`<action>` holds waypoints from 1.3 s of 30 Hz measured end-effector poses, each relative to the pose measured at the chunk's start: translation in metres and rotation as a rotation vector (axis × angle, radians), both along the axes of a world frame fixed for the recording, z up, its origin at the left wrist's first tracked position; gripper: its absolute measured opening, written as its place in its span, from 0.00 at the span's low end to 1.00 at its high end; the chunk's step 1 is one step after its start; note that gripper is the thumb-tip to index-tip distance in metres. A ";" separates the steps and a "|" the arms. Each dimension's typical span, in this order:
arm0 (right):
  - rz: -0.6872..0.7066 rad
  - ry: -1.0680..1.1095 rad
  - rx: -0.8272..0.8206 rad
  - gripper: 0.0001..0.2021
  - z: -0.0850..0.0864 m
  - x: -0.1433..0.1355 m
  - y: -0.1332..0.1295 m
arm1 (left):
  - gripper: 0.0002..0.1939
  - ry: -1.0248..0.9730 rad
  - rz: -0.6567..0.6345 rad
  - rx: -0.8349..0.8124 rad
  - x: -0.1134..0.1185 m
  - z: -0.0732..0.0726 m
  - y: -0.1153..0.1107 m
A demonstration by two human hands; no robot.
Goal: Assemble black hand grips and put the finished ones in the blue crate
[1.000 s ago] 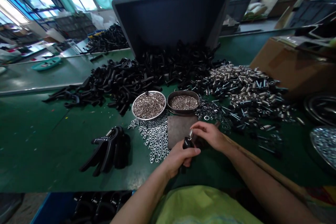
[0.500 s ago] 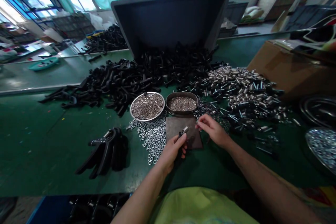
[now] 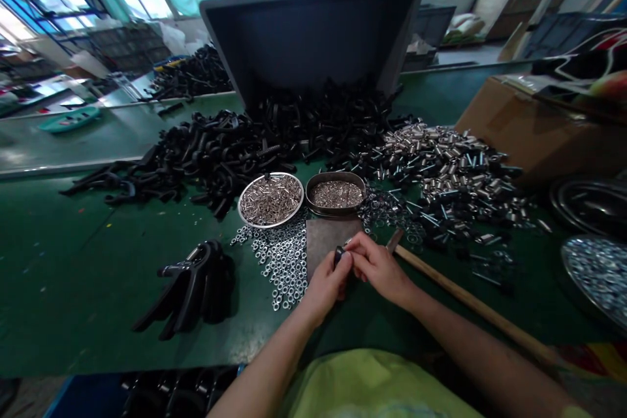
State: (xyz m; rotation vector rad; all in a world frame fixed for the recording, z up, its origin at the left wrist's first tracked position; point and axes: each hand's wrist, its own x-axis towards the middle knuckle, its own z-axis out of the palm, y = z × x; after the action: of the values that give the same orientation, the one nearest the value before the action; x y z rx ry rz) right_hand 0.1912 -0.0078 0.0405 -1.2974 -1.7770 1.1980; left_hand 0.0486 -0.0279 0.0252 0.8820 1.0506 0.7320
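Both my hands meet over the front of a dark metal plate (image 3: 321, 241). My left hand (image 3: 324, 284) is closed round a small black plastic piece (image 3: 339, 255); most of it is hidden by the fingers. My right hand (image 3: 379, 269) is closed in a pinch against the tip of that piece, and what its fingertips hold is too small to make out. Just right of the right hand lies a hammer (image 3: 470, 299), its wooden handle running under the forearm. Left of the plate, many loose nuts (image 3: 284, 264) are spread on the table.
Behind the plate stand a round dish of rivet-like pins (image 3: 272, 201) and an oval tin (image 3: 335, 193) of tiny parts. Assembled black spring clamps (image 3: 191, 290) lie left. Black clamp parts (image 3: 206, 150) spill from a grey bin (image 3: 313, 32). Springs (image 3: 450, 157) and a cardboard box (image 3: 533, 124) are right.
My right hand has moved left and down to meet the left hand at the black plastic piece. The spring seen on it is now covered. The hammer has come into sight.
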 end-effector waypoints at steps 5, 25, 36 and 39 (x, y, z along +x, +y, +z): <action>-0.272 -0.486 0.302 0.10 -0.004 0.065 0.058 | 0.23 -0.138 0.004 -0.158 -0.009 -0.001 -0.002; -0.252 -0.481 0.572 0.12 0.019 0.074 0.042 | 0.13 -0.657 0.429 -0.464 -0.021 -0.006 0.019; 0.077 -0.215 0.754 0.12 0.016 -0.014 -0.010 | 0.05 -0.657 0.550 -0.363 -0.012 0.005 0.014; 0.039 -0.244 0.729 0.10 0.014 -0.021 -0.009 | 0.06 -0.622 0.584 -0.311 -0.010 0.010 0.012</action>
State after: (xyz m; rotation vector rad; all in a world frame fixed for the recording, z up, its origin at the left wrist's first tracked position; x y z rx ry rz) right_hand 0.1704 -0.0168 0.0547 -0.9875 -2.1296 0.3290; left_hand 0.0382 -0.0161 0.0350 0.0382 0.8163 1.1935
